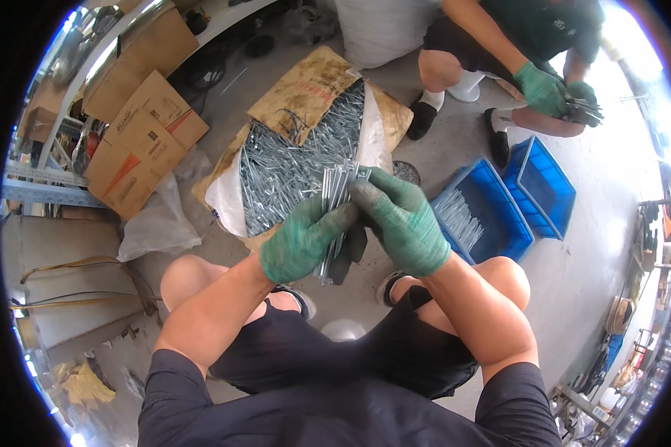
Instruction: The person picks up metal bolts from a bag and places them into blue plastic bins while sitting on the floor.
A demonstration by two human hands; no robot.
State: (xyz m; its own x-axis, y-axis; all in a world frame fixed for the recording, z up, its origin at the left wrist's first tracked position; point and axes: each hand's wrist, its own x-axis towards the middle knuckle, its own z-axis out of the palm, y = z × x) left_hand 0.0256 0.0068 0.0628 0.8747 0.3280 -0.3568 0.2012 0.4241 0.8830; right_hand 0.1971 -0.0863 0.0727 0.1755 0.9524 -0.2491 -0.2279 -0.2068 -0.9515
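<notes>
Between my two gloved hands stands a bundle of thin silvery metal rods [337, 183], roughly upright. My left hand [300, 240] is closed round its left side, with the thumb pressed across the rods. My right hand [405, 220] grips the upper right part, thumb near the rod ends. Both gloves are green with dark, dirty fingertips. Just beyond my hands lies a big heap of loose metal rods [276, 167] in a torn, brown-stained sack [302, 97]. To my right, a blue crate [511, 242] holds rods laid side by side.
Another blue crate [555, 197] sits beside the first. At the far right a seated co-worker's green-gloved hands [548, 89] hold a bunch of rods. Cardboard boxes [145, 145] and a clear plastic bag [160, 223] are on the left. A white sack [376, 33] stands behind.
</notes>
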